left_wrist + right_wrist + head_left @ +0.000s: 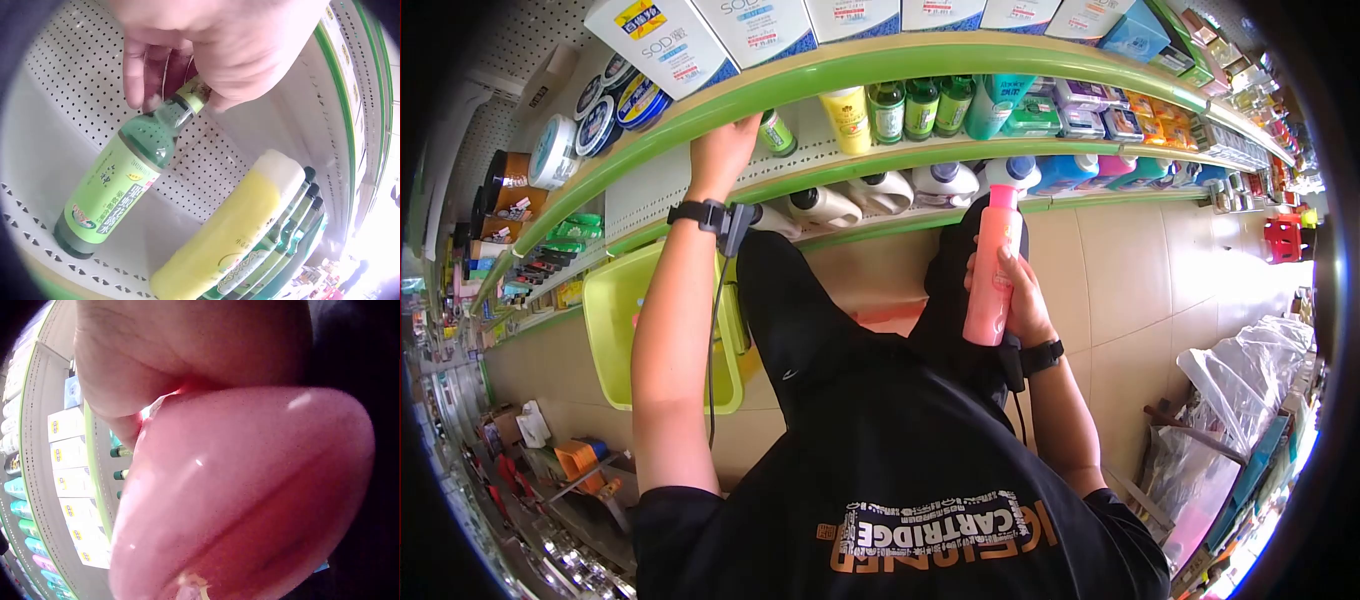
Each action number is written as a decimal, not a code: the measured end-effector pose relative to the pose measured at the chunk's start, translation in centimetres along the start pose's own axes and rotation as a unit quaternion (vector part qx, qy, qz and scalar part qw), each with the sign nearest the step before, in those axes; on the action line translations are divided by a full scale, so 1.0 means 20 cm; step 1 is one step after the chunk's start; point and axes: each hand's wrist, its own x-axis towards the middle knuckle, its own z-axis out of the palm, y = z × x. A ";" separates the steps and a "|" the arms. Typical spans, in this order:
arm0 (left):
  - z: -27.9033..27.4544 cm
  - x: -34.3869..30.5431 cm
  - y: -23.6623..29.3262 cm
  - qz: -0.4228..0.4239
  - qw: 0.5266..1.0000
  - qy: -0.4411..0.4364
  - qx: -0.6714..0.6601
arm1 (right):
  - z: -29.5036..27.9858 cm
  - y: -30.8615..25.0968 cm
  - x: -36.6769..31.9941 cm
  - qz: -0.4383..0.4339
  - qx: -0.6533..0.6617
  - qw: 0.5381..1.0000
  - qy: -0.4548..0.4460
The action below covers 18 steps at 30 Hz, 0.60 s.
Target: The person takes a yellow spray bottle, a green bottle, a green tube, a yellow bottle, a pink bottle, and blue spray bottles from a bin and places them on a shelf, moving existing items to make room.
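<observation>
My left hand (722, 158) reaches between the shelves and grips a green glass bottle (109, 194) by its neck, just under the cap. In the left wrist view the bottle leans, its base over the perforated shelf edge. A yellow bottle with a white end (231, 231) stands to its right, with several green bottles (920, 108) beyond. Over my right thigh, my right hand (1028, 300) holds a pink bottle (992, 285) with a pink cap, thumb across its front. The pink bottle's smooth base (250, 475) fills much of the right wrist view.
White boxes (765, 30) line the upper shelf above my left hand, beside round tins (640, 103). Large detergent bottles (882, 192) lie along the lower shelf. A yellow-green basket (610, 350) stands left of my legs. Clear plastic sheeting (1240, 375) covers things at right.
</observation>
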 end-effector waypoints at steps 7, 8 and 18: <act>0.08 -0.11 -0.14 -0.197 0.964 -0.148 -0.101 | 0.01 -0.01 0.01 0.010 0.003 1.000 -0.010; 0.10 -0.11 -0.15 -0.196 0.964 -0.150 -0.101 | 0.02 -0.02 0.01 0.014 0.004 1.000 -0.014; 0.31 0.13 -0.07 -0.196 0.955 -0.172 -0.143 | 0.03 -0.01 0.02 0.028 0.023 0.999 0.000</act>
